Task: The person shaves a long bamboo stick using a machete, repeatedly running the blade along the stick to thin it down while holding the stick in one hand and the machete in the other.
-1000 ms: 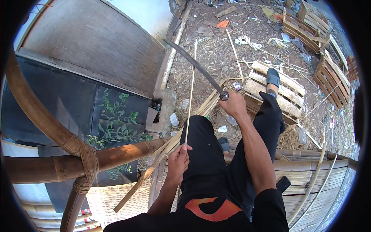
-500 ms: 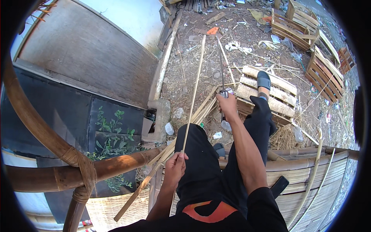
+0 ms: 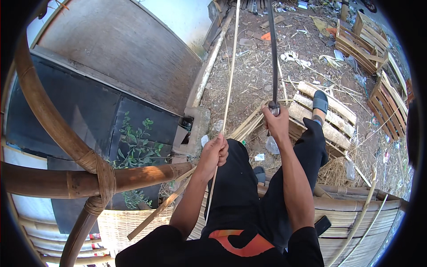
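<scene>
Bamboo strip [image 3: 229,84], pale, long and thin, is pinched in the left hand [image 3: 215,153] beside the knee [image 3: 238,160]; we judge it already split narrow, but whether trimming remains we cannot tell. The right hand [image 3: 276,122] wraps a long, dark metal knife [image 3: 273,53], apart from the strip. Flat slats [image 3: 247,126] lie bundled beyond.

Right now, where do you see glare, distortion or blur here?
Head view: corners go black around the fisheye circle; the white wall looks nearly washed out; sunlight brightens a patch of the bamboo pole; the blade shows no strong blur.
</scene>
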A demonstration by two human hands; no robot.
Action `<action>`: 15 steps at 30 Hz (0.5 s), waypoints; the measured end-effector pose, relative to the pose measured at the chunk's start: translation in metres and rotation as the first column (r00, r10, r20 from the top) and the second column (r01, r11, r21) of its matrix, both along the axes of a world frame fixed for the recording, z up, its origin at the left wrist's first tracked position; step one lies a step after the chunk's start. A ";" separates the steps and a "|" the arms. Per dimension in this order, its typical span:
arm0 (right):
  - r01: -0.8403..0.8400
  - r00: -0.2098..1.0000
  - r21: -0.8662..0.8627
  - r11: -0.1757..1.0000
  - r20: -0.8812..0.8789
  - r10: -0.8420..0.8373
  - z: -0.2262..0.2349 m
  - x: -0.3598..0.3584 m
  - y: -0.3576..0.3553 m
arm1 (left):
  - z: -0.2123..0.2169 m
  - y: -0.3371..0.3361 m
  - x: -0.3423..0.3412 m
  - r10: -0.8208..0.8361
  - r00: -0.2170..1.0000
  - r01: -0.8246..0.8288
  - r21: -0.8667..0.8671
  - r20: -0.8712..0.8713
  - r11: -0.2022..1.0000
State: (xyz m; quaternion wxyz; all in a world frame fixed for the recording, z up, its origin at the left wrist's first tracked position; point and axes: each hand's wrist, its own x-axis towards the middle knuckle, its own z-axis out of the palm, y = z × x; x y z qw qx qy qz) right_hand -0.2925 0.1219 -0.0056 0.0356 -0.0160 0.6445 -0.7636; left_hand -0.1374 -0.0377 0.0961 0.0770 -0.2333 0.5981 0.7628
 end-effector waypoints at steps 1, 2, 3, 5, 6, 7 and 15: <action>-0.018 0.996 0.065 0.998 -0.083 0.023 0.002 0.003 0.001 | -0.001 0.003 -0.005 0.017 1.000 -0.018 -0.014 -0.011 1.000; -0.021 0.976 0.187 0.982 -0.209 0.061 0.004 0.005 0.003 | 0.000 0.005 -0.009 0.047 0.998 -0.049 -0.061 -0.033 0.997; -0.044 0.964 0.281 0.959 -0.240 0.115 0.007 0.008 0.006 | 0.002 0.008 -0.012 0.076 0.995 -0.082 -0.107 -0.057 0.991; -0.092 0.927 0.457 0.884 -0.285 0.243 0.034 0.021 0.010 | 0.003 0.009 -0.014 0.121 0.989 -0.136 -0.186 -0.087 0.973; -0.118 0.912 0.554 0.824 -0.268 0.311 0.039 0.024 0.014 | 0.003 0.010 -0.015 0.128 0.987 -0.146 -0.219 -0.092 0.965; -0.106 0.886 0.617 0.780 -0.298 0.356 0.036 0.024 0.017 | 0.004 0.013 -0.018 0.128 0.987 -0.149 -0.252 -0.099 0.956; -0.129 0.719 0.855 0.503 -0.269 0.641 0.031 0.037 0.019 | -0.032 -0.006 -0.003 0.059 0.977 -0.191 -0.714 -0.205 0.673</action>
